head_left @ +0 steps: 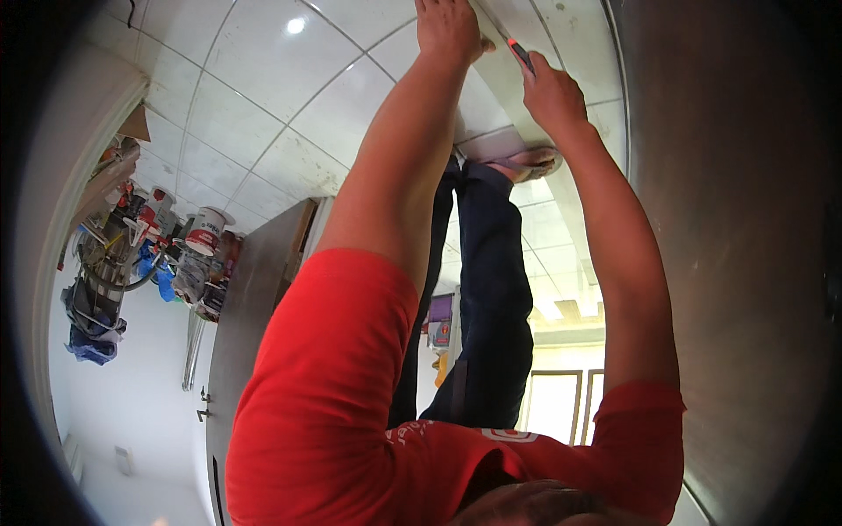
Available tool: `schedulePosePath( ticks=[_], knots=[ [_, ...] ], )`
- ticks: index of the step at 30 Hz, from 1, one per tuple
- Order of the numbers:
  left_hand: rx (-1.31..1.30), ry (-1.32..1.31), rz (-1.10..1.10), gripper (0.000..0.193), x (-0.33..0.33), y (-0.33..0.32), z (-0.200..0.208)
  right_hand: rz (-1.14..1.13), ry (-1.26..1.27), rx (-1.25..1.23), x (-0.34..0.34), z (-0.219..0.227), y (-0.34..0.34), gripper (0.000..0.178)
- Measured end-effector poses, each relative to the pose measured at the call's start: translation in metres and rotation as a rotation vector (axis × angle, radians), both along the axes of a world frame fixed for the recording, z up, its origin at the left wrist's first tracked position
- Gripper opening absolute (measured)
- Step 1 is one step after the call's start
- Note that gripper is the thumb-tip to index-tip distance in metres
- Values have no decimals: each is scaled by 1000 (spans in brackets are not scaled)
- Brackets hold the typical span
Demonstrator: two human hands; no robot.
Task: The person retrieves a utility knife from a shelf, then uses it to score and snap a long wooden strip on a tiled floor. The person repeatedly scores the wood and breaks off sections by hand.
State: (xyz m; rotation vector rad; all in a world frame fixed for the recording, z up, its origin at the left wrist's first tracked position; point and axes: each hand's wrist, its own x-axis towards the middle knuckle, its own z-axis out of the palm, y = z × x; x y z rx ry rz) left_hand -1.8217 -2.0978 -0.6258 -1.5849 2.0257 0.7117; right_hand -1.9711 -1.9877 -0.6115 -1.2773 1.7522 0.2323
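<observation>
Two hands sit apart: the right hand (556, 95) wraps a black-and-orange handle (520, 56), presumably for control, while whether the left hand (448, 31) braces or grips, I cannot tell.

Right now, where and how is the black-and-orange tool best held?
Likely by its dark handle, coming from the picture's lower right, where the right grip wraps it: the handle slants that way, its orange end pointing up-left, clear of that grip.

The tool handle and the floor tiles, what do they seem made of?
Tool handle: likely plastic, judging by black and orange-red colouring; finish too small to tell.
Floor tiles: probably glazed ceramic or porcelain, glossy, with a bright reflection.
</observation>
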Motion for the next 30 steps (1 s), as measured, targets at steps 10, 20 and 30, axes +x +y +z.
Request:
schedulePosePath(
  ticks=[10, 20, 30],
  knots=[
    [29, -61, -45, 135, -2, 2, 3, -47, -6, -15, 7, 1, 17, 27],
    [-48, -90, -104, 145, 0, 2, -6, -54, -52, -140, 1, -18, 48, 31],
    [-59, -93, -106, 146, -2, 8, -9, 21, 56, 113, -104, 6, 327, 44]
  ],
)
